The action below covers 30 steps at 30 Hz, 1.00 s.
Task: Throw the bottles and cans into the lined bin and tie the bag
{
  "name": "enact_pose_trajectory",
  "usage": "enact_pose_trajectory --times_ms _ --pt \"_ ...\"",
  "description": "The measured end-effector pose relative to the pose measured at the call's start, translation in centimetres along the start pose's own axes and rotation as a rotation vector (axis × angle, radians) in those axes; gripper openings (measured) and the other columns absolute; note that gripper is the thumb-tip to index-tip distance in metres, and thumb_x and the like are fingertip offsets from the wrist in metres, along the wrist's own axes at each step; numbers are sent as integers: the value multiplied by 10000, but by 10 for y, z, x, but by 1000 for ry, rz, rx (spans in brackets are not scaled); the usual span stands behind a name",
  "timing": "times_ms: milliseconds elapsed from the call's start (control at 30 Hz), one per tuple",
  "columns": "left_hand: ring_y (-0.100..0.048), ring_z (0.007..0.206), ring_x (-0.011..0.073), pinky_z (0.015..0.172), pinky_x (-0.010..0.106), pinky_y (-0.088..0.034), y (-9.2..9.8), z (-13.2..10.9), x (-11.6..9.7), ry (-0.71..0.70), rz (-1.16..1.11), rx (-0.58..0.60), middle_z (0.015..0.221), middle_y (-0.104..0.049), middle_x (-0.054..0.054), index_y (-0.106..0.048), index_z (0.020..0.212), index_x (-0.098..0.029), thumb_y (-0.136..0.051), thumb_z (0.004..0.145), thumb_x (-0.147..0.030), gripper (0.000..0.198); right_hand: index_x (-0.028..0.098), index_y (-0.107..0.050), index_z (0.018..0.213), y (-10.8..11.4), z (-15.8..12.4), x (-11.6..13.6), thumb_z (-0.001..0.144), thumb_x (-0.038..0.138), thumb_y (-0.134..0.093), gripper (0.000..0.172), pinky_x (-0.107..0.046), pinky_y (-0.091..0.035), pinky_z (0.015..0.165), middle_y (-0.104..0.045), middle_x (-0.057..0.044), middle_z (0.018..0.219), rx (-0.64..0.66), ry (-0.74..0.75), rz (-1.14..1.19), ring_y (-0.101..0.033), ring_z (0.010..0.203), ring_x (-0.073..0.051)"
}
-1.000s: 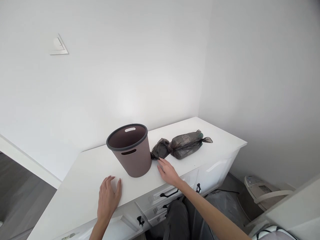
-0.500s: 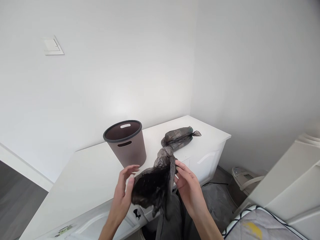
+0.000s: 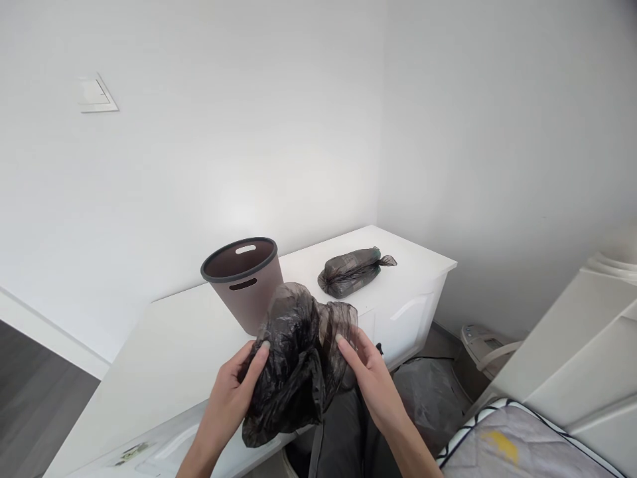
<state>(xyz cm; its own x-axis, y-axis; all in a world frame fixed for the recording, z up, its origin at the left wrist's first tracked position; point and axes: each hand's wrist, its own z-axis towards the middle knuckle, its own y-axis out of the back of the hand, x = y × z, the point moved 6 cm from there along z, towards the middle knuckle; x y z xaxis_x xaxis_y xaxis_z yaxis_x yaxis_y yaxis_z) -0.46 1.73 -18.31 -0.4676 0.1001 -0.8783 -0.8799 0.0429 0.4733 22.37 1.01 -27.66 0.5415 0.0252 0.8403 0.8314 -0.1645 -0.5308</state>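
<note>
A thin black plastic garbage bag (image 3: pixel 291 362) hangs crumpled between my two hands, above the front edge of the white cabinet top. My left hand (image 3: pixel 236 385) pinches its left side between thumb and fingers. On the other side, my right hand (image 3: pixel 369 372) grips a bunched, see-through part of the bag, thumb on the near face. Behind the bag stands a brown trash can (image 3: pixel 243 285) with a dark rim and cut-out handles; the bag hides part of its lower right side. A tied dark plastic bag with something inside (image 3: pixel 351 271) lies to the right of the can.
The white cabinet (image 3: pixel 124 372) stands against the wall, with a light switch (image 3: pixel 97 93) above it. Down at the right are a rice-cooker-like appliance (image 3: pixel 490 348), a grey plastic bag (image 3: pixel 428 392) and a mattress corner (image 3: pixel 517 445).
My left hand has closed on the bag's left side, where its fingers were apart before. The bag has turned and spread out, its top now leaning left in front of the trash can.
</note>
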Motion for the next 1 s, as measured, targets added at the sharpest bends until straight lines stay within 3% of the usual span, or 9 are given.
enact_pose_trajectory --times_ms 133,233,300,367,467,600,733,833,1000 --pt "-685 973 269 879 343 -571 9 2 4 63 -110 31 1027 -754 53 -684 1216 -237 -537 945 -637 505 219 -650 900 -3 2 18 808 628 -792 443 -287 -502 883 -695 -16 936 -19 86 -67 -634 980 -210" --pt "-689 1076 322 892 392 -591 22 12 16 50 -8 146 1140 -767 83 -689 1270 -238 -605 895 -617 540 231 -544 793 -3 4 38 797 637 -794 477 -249 -462 704 -590 29 787 -37 117 -14 -545 771 -152" --pt "-669 1162 350 936 423 -587 39 20 20 19 94 138 1223 -752 101 -692 1270 -243 -656 856 -597 546 239 -529 792 -4 7 50 792 644 -794 484 -246 -424 612 -550 42 737 -23 108 23 -492 681 -138" --pt "-632 1261 345 1021 451 -554 56 25 10 -17 140 61 1333 -709 106 -657 1315 -252 -608 899 -584 535 241 -557 806 -6 9 61 780 657 -795 481 -257 -402 567 -531 47 688 -15 118 24 -466 622 -137" --pt "-574 1355 296 1123 470 -479 68 22 -34 -120 183 -115 1423 -650 95 -606 1341 -267 -450 1008 -562 471 236 -619 835 -12 11 79 773 670 -793 471 -280 -435 603 -557 36 666 -20 178 -18 -513 635 -160" --pt "-617 1269 252 1084 419 -500 42 -2 -113 -505 375 -284 1312 -685 72 -644 1183 -282 -535 1004 -494 298 231 -654 874 -32 9 102 823 672 -748 454 -293 -472 650 -616 7 711 33 245 -80 -570 711 -189" --pt "-622 1213 264 1031 413 -517 -7 -14 -148 -795 575 -138 1195 -725 50 -653 1181 -286 -702 905 -474 338 227 -625 865 -56 -1 128 882 657 -693 436 -278 -466 654 -580 11 717 127 298 -159 -547 717 -173" --pt "-661 1093 236 962 381 -531 -21 -1 -144 -738 591 0 1089 -752 30 -689 1090 -270 -676 930 -416 217 227 -556 821 -67 -9 147 915 650 -654 444 -262 -441 656 -510 27 721 168 338 -245 -495 716 -151" --pt "-684 909 174 745 266 -514 -2 22 -132 -495 461 71 1000 -764 -8 -729 987 -286 -561 1012 -436 227 224 -502 789 -60 -10 169 925 667 -627 480 -252 -393 614 -466 23 756 105 405 -349 -435 709 -136"
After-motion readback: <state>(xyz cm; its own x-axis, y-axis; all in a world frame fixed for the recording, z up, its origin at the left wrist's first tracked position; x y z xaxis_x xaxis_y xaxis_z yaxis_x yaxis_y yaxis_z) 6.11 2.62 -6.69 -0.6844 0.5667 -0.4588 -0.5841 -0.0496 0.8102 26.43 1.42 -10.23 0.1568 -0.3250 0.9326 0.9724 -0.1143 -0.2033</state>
